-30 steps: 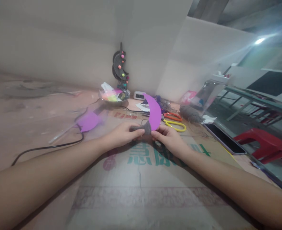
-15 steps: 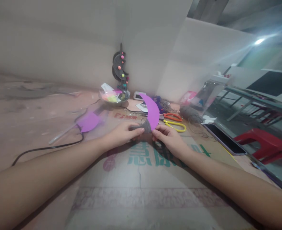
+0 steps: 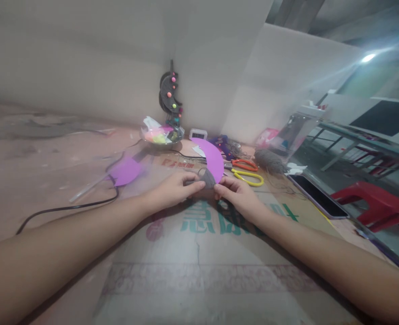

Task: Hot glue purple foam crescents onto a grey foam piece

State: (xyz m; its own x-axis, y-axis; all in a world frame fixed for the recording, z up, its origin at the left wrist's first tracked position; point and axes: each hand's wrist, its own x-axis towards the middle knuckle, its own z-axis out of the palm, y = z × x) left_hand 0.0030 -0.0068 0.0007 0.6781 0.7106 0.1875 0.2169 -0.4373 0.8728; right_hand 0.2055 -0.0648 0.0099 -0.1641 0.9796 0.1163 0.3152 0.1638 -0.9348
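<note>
The left hand pinches the gray-wrapped end of a purple crescent; the right hand pinches just beside it, seemingly on the crescent's lower edge. Both are above printed cardboard. Farther back lie an orange handle, a yellow handle and gray yarn.

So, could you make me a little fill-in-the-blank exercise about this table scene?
The left hand and right hand hold a grey-ended crescent coloured mostly ____.
The handle loop closest to the orange loop is ____.
The plastic stool at far right is ____.

Missing words: purple; yellow; red.
</note>
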